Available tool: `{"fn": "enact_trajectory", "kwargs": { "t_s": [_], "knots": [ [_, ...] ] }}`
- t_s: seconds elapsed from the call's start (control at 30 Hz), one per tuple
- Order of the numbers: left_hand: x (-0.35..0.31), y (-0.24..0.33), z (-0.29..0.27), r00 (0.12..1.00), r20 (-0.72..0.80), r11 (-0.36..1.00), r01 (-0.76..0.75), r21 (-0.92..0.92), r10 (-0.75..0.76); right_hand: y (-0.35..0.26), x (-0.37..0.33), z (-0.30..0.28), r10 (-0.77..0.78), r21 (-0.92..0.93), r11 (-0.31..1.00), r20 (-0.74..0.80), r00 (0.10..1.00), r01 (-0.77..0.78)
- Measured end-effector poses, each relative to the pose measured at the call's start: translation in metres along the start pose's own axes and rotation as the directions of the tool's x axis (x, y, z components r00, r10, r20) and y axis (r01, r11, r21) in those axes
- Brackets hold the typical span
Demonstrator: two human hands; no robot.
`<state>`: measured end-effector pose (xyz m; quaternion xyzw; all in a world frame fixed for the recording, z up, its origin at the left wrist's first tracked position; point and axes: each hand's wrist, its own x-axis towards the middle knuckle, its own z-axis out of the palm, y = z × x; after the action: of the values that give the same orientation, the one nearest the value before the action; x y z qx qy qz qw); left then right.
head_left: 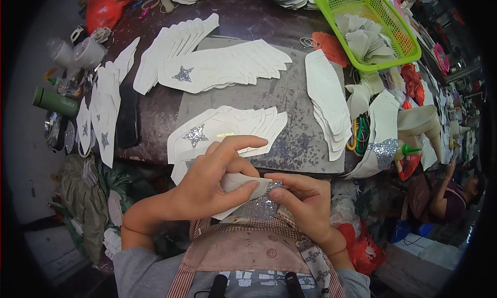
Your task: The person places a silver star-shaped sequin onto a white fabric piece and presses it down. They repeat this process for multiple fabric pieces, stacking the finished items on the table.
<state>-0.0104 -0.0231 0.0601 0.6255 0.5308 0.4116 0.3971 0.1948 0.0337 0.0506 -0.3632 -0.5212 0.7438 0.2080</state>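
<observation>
Close to my apron, both hands hold a white cut panel [234,181] with a silver glitter piece [259,207] at its right end. My left hand [215,176] pinches the white part between thumb and bent fingers, its index finger raised. At the glitter edge, my right hand [305,200] grips with the thumb on top and fingers behind. Just beyond my left hand lies a fanned stack of white panels [228,123] bearing a silver glitter star [195,135]; part of it is hidden by that hand.
More white panel stacks lie on the grey board [279,98] and dark table. A green basket [380,65] of pale pieces stands far right, near green-handled scissors [362,126] and a green-capped bottle [409,150]. At left are a phone-like dark slab [128,119] and a green flask [54,102].
</observation>
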Motion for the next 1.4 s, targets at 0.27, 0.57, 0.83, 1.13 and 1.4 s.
{"fn": "enact_trajectory", "kwargs": {
  "t_s": [0.27,0.57,0.83,1.13,1.4],
  "knots": [
    [-0.005,0.001,0.001,0.999,0.009,0.999,0.042,-0.017,-0.042,0.0,-0.002,0.002,0.056,0.016,0.998,0.017,0.998,-0.056],
    [-0.005,0.001,0.0,1.0,0.021,1.0,-0.011,0.001,0.011,0.002,0.001,-0.002,0.104,0.138,0.983,0.118,0.988,-0.12],
    [-0.009,0.005,-0.005,0.989,0.056,0.981,-0.143,0.129,0.137,0.003,0.0,0.002,0.096,0.109,0.987,0.165,0.982,-0.115],
    [-0.076,-0.033,0.002,0.744,-0.226,0.54,-0.208,0.816,0.628,0.038,0.01,0.016,0.113,0.655,0.73,0.165,0.98,-0.194],
    [-0.105,-0.035,0.071,0.912,-0.303,0.943,0.197,-0.267,-0.277,0.074,-0.017,0.003,0.196,0.523,0.809,0.188,0.962,-0.268]
  ]
}}
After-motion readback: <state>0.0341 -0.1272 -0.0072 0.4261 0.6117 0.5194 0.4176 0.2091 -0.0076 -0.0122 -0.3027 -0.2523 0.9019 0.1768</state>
